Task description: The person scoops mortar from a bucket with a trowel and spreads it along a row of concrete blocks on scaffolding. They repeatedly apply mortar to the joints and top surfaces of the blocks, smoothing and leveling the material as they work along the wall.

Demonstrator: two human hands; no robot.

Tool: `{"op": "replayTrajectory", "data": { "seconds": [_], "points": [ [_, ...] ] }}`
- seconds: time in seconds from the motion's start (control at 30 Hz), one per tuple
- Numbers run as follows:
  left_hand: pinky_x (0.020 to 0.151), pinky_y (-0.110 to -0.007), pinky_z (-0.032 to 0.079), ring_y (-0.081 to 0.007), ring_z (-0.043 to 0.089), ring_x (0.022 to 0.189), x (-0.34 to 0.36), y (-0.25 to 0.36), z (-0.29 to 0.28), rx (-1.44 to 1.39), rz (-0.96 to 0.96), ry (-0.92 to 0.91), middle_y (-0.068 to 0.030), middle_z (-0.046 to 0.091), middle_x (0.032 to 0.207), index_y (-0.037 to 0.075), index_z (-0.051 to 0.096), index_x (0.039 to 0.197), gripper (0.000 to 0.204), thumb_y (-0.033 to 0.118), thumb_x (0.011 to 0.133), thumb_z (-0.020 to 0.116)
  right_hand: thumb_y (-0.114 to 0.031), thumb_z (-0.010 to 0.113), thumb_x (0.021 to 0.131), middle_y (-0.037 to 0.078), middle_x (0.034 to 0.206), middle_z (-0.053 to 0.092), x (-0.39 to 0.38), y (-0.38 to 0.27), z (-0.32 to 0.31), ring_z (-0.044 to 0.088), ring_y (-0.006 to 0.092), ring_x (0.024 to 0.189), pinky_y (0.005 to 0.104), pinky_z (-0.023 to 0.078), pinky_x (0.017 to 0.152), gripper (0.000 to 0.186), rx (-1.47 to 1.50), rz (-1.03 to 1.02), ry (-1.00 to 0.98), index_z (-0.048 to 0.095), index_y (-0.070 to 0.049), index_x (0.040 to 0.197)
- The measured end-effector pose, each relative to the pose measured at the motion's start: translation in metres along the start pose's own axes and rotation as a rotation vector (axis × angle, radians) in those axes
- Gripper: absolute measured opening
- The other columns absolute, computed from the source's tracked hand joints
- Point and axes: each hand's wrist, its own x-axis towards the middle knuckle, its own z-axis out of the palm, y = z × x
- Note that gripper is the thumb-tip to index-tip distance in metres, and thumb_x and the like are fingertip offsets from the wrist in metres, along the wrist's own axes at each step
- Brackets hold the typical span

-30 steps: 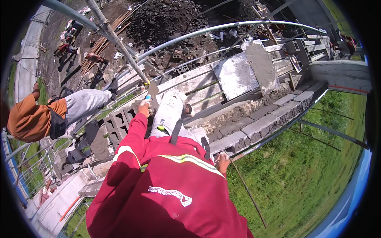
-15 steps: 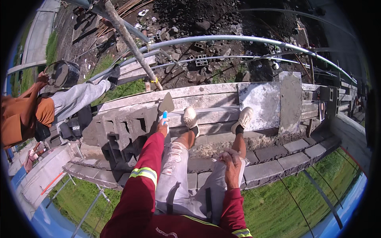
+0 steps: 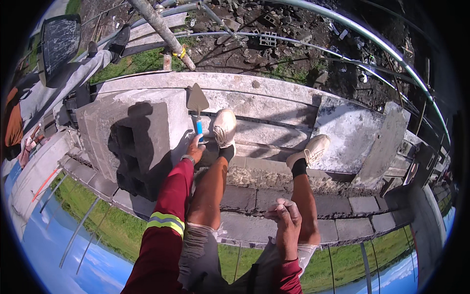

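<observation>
In my left hand [image 3: 197, 151] is a pointing trowel [image 3: 198, 99], gripped by its blue handle, the grey blade pointing away from me. Hollow concrete blocks [image 3: 139, 147] stand in a stack just left of that hand, with shadow over their openings. My right hand [image 3: 288, 225] is raised above my right thigh, its fingers curled closed, and nothing shows in them. Below it runs the top of a block wall [image 3: 245, 225]. My shoes [image 3: 224, 126] rest on scaffold planks [image 3: 264, 122] beyond the wall.
A mortar-smeared board [image 3: 342, 132] lies on the planks at right. Metal scaffold pipes [image 3: 362, 22] cross the far side above rubble. At far left, a person in grey trousers [image 3: 73, 78] is beside a dark bucket [image 3: 59, 46]. Grass lies below the wall's near side.
My view has shifted toward the stacked blocks, which look larger. My right hand has lifted off my thigh. At far left the bucket has moved up and nearer. The trowel stays in my left hand.
</observation>
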Motion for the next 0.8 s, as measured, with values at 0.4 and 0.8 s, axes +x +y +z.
{"op": "replayTrajectory", "data": {
  "seconds": [0.4,0.8],
  "points": [
    [0.125,-0.052,0.033,-0.0434,0.039,0.154,-0.414,0.195,-0.068,-0.200,0.021,0.299,-0.0232,0.035,0.169,0.010,0.023,0.170,0.100,0.057,0.095,0.070,-0.044,0.076,0.100,0.029,0.166,0.036,0.021,-0.169,0.146,0.035,0.0371,0.156,0.0444,0.028,0.127,0.094,-0.851,-0.510,-0.395,0.031,0.008,0.164],
    [0.122,-0.054,0.040,-0.0490,0.036,0.154,-0.401,0.160,-0.016,-0.146,-0.255,0.275,-0.0266,0.021,0.174,0.015,0.003,0.173,0.141,0.074,0.073,0.082,-0.032,0.084,0.083,-0.001,0.077,0.061,-0.411,-0.232,0.556,0.051,0.0103,0.061,0.0275,0.037,0.052,0.032,-0.710,-0.419,-1.429,0.067,-0.005,0.089]
  ]
}}
